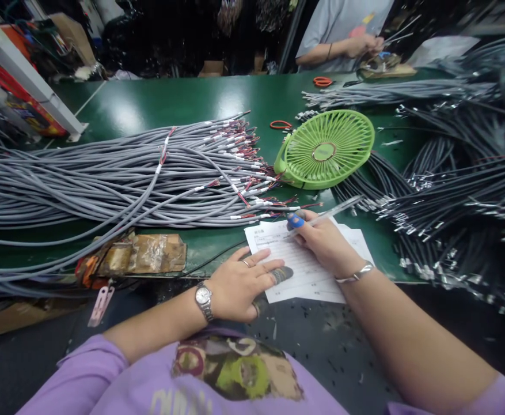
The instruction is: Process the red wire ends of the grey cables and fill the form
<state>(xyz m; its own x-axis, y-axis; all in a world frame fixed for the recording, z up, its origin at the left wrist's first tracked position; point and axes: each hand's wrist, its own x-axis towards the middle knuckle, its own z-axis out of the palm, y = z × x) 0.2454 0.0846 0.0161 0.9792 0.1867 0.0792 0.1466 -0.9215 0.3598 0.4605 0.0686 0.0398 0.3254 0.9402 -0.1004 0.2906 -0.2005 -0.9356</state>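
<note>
Printed paper sheets [304, 276] lie overlapped at the near edge of the green table, partly hanging over it. My left hand [243, 282] rests flat on their left side, fingers spread, with a grey cover on one finger and a ring on another. Above the sheets' upper part, my right hand [321, 239] grips a clear-barrelled pen [341, 208], its writing end toward the paper. Blue tape or a cover wraps the right thumb. Just beyond the papers lie the stripped red ends of a bundle of grey cables [118, 173].
A green fan [325, 150] stands beyond the papers. Black cables with metal-tipped ends [442, 190] heap at right. A taped cardboard piece [148, 253] sits at the left front edge. Orange-handled scissors [322, 82] lie near a co-worker's hands [367, 46] across the green table [140, 109].
</note>
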